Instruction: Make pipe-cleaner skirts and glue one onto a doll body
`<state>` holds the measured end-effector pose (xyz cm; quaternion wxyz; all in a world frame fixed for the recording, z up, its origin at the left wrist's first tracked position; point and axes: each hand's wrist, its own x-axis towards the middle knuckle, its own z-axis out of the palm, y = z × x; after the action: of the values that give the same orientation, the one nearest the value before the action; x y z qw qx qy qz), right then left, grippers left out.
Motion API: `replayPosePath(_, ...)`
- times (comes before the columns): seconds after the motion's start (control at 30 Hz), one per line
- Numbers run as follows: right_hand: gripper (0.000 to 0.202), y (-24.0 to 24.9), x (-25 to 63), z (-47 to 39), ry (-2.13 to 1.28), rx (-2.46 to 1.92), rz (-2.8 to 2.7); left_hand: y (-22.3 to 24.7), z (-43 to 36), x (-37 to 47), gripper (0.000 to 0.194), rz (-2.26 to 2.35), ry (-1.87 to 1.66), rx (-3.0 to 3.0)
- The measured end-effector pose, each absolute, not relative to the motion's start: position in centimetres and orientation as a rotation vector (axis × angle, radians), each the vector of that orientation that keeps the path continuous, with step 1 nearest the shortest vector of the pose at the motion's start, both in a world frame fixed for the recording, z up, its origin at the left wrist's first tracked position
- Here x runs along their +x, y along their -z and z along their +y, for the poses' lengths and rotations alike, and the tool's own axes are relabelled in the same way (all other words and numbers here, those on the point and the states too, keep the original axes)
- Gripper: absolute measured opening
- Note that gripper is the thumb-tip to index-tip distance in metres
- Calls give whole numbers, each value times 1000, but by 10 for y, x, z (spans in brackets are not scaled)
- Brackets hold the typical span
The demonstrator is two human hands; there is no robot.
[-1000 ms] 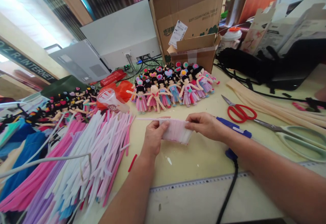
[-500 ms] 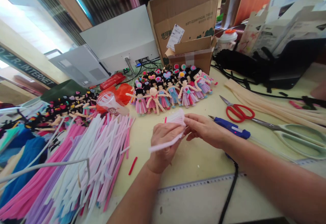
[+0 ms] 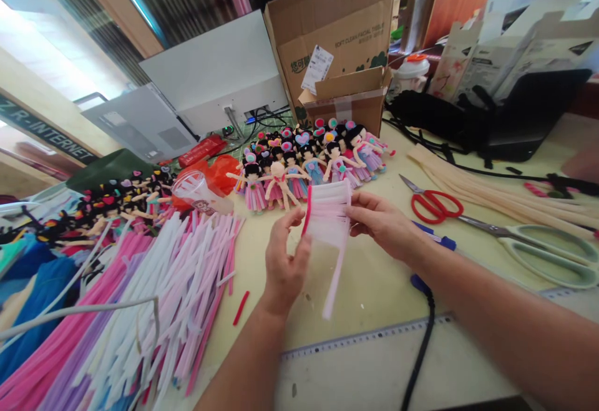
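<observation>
Between my hands, a small panel of pale pink and white strips point(image 3: 328, 211) is spread out, with a red strip along its left edge and one long pale strip hanging below. My left hand point(image 3: 287, 258) pinches the red edge between thumb and fingers. At the panel's right edge, my right hand point(image 3: 381, 221) grips with thumb and forefinger. Just behind the panel stand rows of small dolls point(image 3: 311, 164) with black hair and colourful skirts, one of them plain beige point(image 3: 281, 186). A short red piece point(image 3: 241, 308) lies on the table left of my left hand.
Pink, purple and white strips point(image 3: 159, 292) heap at left, beside a plastic cup point(image 3: 199, 189). Red-handled scissors point(image 3: 435, 205), green-handled scissors point(image 3: 547, 242) and a blue tool point(image 3: 437, 237) lie right. A cardboard box point(image 3: 337, 43) stands behind; a ruler point(image 3: 369, 337) lies in front.
The panel has been opened out and turned to face me, its red edge now showing and its long strip hanging down. My left hand has moved slightly left, its fingers no longer covering the panel.
</observation>
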<state>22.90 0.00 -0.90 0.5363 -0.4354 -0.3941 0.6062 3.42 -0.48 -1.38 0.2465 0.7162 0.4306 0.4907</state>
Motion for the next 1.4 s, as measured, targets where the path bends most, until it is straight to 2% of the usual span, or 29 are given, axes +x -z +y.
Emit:
replayPosePath(0.1, 22, 9, 227, -2, -1419, -1053, -1028, 15, 2, 35, 35, 1183, -1382, 1506)
replayPosePath(0.2, 21, 11, 223, -5, -1390, -1035, -1142, 16, 6, 38, 40, 1106, -1194, 1259)
replayPosePath(0.3, 29, 15, 217, -7, -1431, -1024, -1195, 20, 7, 40, 43, 1049, -1057, 1143)
replayPosePath(0.37, 34, 18, 213, -9, -1496, -1067, -1211, 23, 7, 40, 43, 1045, -1098, 1098)
replayPosePath(0.5, 21, 22, 210, -10, -1606, -1180, -1321, 24, 8, 41, 46, 1058, -1217, 1035)
replayPosePath(0.63, 19, 20, 213, -10, -1538, -1234, -1343, 21, 10, 41, 44, 1033, -1293, 988)
replayPosePath(0.8, 19, 19, 214, -8, -1531, -1234, -1328, 24, 16, 34, 32, 1086, -1370, 924)
replayPosePath(0.93, 21, 21, 214, -7, -1546, -1206, -1316, 24, 18, 32, 32, 1122, -1365, 915)
replayPosePath(1.13, 22, 20, 215, -7, -1542, -1194, -1309, 23, 18, 30, 47, 1143, -1352, 942)
replayPosePath(1.4, 20, 22, 211, -8, -1566, -1202, -1340, 21, 13, 37, 44, 1021, -1216, 848)
